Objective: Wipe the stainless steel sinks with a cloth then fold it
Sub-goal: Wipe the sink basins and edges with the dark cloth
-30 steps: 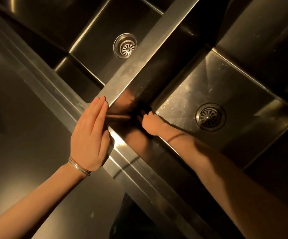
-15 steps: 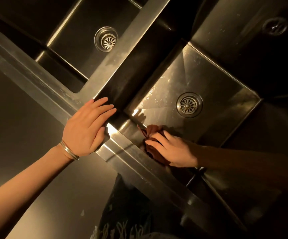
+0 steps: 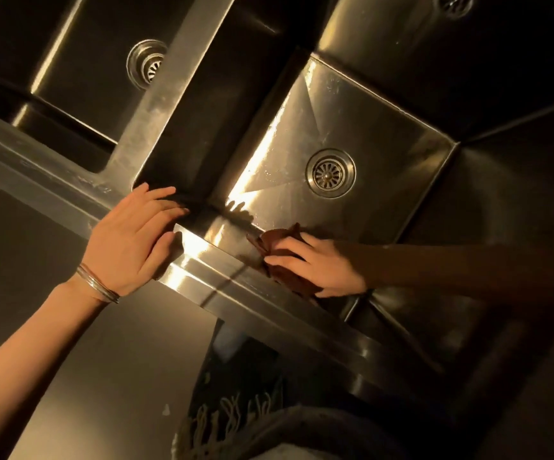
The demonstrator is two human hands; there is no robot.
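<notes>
Now the right hand (image 3: 322, 265), fingers fairly straight, presses the bunched rust-brown cloth (image 3: 280, 239) against the near wall of the right sink (image 3: 375, 127), seven o'clock from its round slotted drain (image 3: 330, 172). At nine o'clock, the left hand (image 3: 133, 240) rests flat on the front rim (image 3: 235, 288). Firm overlapping strokes into the creased corners would suit; the brushed steel shows streaks.

A commercial kitchen's wash area is indicated: deep stainless steel sinks (image 3: 378, 121) are ranged side by side behind one steel rim (image 3: 229, 283), with strainer drains (image 3: 330, 173) at 11 and 1 o'clock.
</notes>
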